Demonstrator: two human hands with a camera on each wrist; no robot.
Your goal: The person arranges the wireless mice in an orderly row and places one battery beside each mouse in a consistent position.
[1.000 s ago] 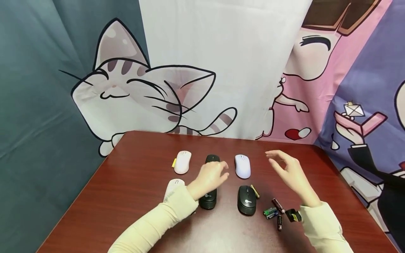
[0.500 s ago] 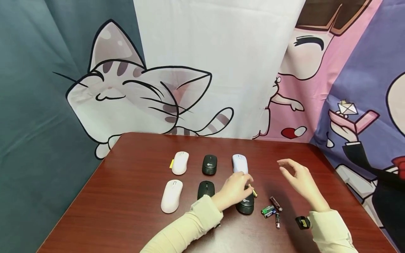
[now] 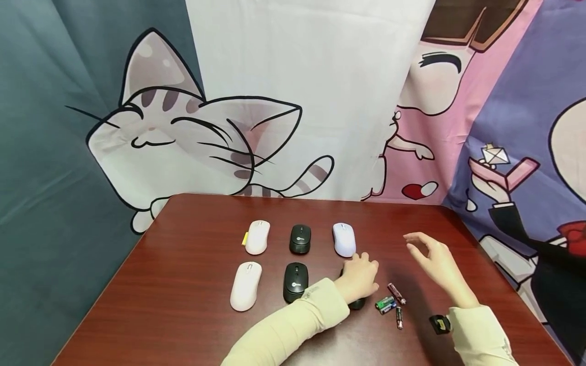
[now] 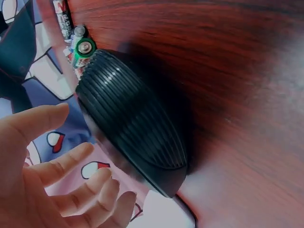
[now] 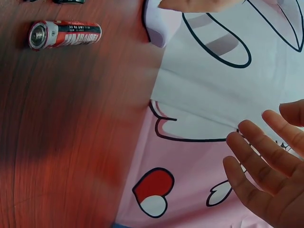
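Observation:
My left hand [image 3: 359, 277] hovers over the front-right black mouse [image 3: 357, 303] and hides most of it. In the left wrist view the fingers and thumb are spread beside that mouse's ribbed side, apparently without gripping it. My right hand [image 3: 434, 262] hangs above the right part of the table, fingers loosely bent and holding nothing. Between the hands lie several batteries: a green one [image 3: 383, 303], a dark red one [image 3: 396, 293] and a dark one [image 3: 399, 318] among them. Close to the left fingertips is a pale lavender mouse [image 3: 344, 240].
Two white mice [image 3: 245, 286] are at the left, the rear one with a yellow piece [image 3: 244, 239] beside it. Two black mice [image 3: 300, 239] stand in the middle column. A cartoon-printed cloth [image 3: 274, 76] hangs behind the brown table [image 3: 160, 284].
My left hand has moved right, from over the middle black mice to the front-right black mouse, now covering the yellow battery beside it. The right hand has shifted slightly right in view.

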